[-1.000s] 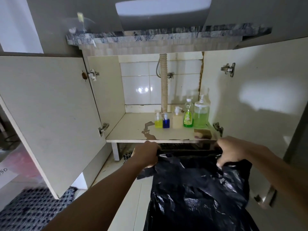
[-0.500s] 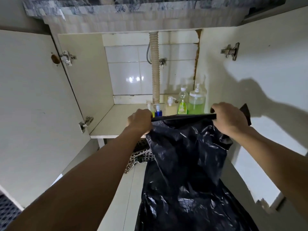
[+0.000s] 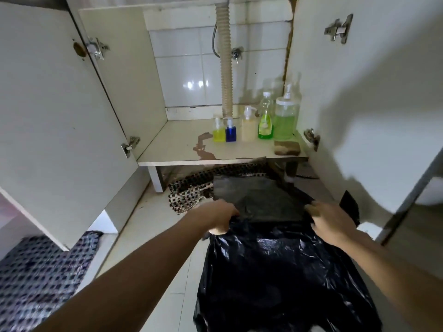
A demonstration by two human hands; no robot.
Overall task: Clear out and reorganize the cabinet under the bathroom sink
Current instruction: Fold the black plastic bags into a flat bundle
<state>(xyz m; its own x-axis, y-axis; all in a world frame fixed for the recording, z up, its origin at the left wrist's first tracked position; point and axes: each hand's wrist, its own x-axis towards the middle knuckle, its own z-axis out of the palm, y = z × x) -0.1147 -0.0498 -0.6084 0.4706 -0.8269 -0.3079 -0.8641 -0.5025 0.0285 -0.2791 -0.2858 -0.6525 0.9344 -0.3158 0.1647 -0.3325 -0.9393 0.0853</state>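
We see a shiny black plastic trash bag [image 3: 275, 271]. The small square pump bottle [image 3: 218, 133] is yellow, and the small square bottle [image 3: 230, 133] beside it is dark blue. The pump bottle of cream-coloured soap [image 3: 248, 130] is pale. The slim clear bottle [image 3: 265, 127] holds bright green, and the big round pump jar [image 3: 286, 121] holds light green. The white shelf board [image 3: 182, 144] has brown stains. The checked floor mat [image 3: 189, 195] is black and white. The ribbed drain hose [image 3: 225, 68] is beige, and the wall tiles [image 3: 187, 77] are white.

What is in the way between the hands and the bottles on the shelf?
Nothing solid. Both cabinet doors are open, and the bottles stand uncovered at the shelf's back right. But the left hand and right hand are both gripping the black bag, so neither is free to reach.
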